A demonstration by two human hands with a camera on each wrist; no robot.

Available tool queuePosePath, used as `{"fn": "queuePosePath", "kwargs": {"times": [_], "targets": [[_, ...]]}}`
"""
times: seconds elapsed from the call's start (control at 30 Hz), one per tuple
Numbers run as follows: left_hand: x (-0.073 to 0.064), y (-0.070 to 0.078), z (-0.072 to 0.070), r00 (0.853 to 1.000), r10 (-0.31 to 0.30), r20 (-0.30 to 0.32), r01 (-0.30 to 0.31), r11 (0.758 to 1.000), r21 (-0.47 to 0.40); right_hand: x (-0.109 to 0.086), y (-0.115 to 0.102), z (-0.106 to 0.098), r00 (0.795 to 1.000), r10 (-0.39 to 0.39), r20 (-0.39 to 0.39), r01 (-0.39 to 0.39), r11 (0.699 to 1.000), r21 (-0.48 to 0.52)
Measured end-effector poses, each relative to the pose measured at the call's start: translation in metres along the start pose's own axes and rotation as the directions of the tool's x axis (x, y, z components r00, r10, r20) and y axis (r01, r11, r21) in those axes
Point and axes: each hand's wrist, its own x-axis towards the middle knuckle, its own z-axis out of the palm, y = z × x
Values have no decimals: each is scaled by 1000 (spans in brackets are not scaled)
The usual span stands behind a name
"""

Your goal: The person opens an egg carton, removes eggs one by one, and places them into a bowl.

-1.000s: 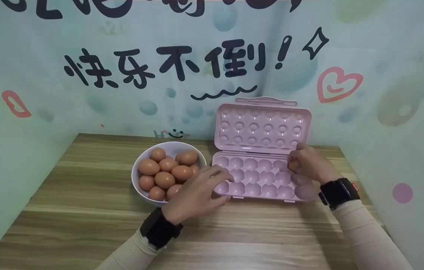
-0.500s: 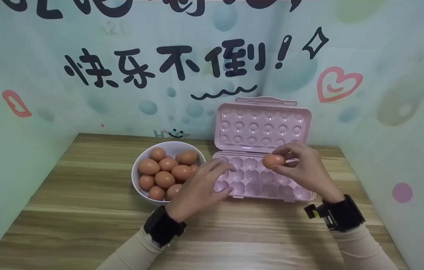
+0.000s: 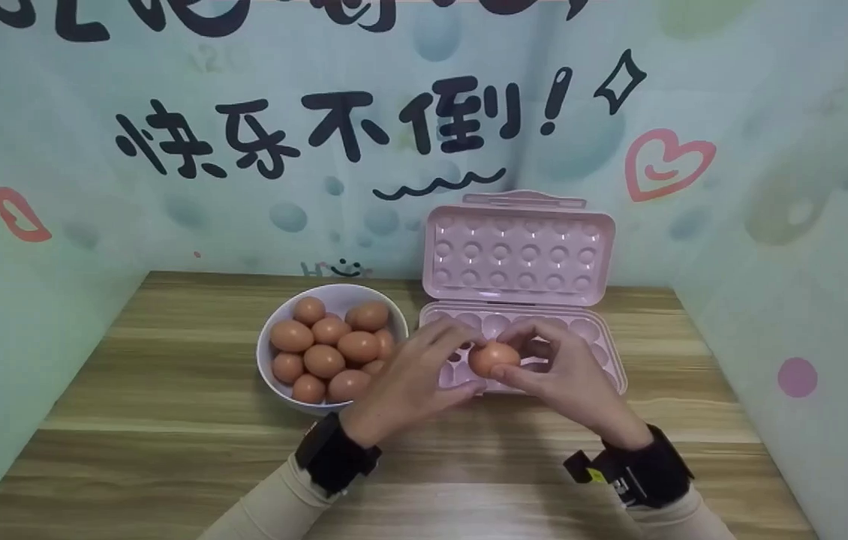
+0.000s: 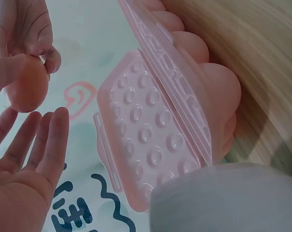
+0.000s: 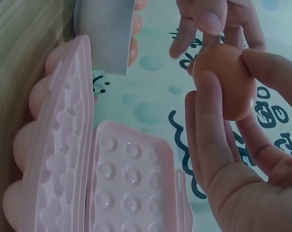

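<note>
My right hand (image 3: 574, 379) pinches a brown egg (image 3: 495, 360) between thumb and fingers, in front of my chest side of the pink egg carton (image 3: 518, 251). Facing it from the left is my left hand (image 3: 413, 375), its fingers relaxed and spread, fingertips right at the egg. In the left wrist view, those extended fingers (image 4: 54, 140) lie below the egg. Behind both hands the carton stands with its lid raised; its visible cups hold no eggs, and the hands hide part of the cup tray (image 3: 495, 324).
A white bowl (image 3: 265, 360) piled with several brown eggs (image 3: 324, 361) stands left of the carton, partly behind my left hand. Both rest on a wooden table (image 3: 169, 450). A printed fabric backdrop (image 3: 349, 225) rises right behind the table's far edge.
My right hand has brought the egg up from the carton's right side and leftward to my left hand. The left hand has shifted slightly right.
</note>
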Motion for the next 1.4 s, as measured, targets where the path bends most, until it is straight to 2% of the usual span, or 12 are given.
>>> {"fn": "queuePosePath", "kwargs": {"times": [0.2,0.33,0.43,0.53,0.7,0.8,0.9,1.13,1.23,1.33,1.4], "targets": [[4,2,1,998,63,-23,-63,998,-19,-2,-3,6,1000,16,22,-17,999,50],[6,3,-7,998,62,2,-62,998,-4,-2,-3,3,999,7,41,-9,999,38],[9,0,-21,998,35,42,-36,999,25,-2,-4,-3,1000,-17,19,17,1000,21],[14,-8,-40,997,-19,71,13,997,74,-1,-4,-10,998,-44,-34,44,999,-2],[20,-31,-71,988,-132,83,125,988,87,0,-1,-23,993,-65,-95,55,993,-101],[21,-49,-86,973,-215,86,208,975,81,0,-2,-30,992,-66,-106,50,988,-148],[18,-67,-99,952,-290,100,282,955,88,0,-4,-35,990,-74,-121,53,984,-169],[5,-101,-112,893,-424,151,421,906,52,-1,-2,-41,986,-91,-141,60,976,-207],[0,-112,-114,887,-435,153,430,900,66,-1,0,-45,985,-100,-143,65,971,-229],[-3,-121,-115,890,-429,157,416,903,110,-1,3,-48,983,-110,-147,69,963,-259],[-4,-126,-115,884,-435,171,417,899,130,-1,5,-49,982,-120,-147,74,955,-287]]}}
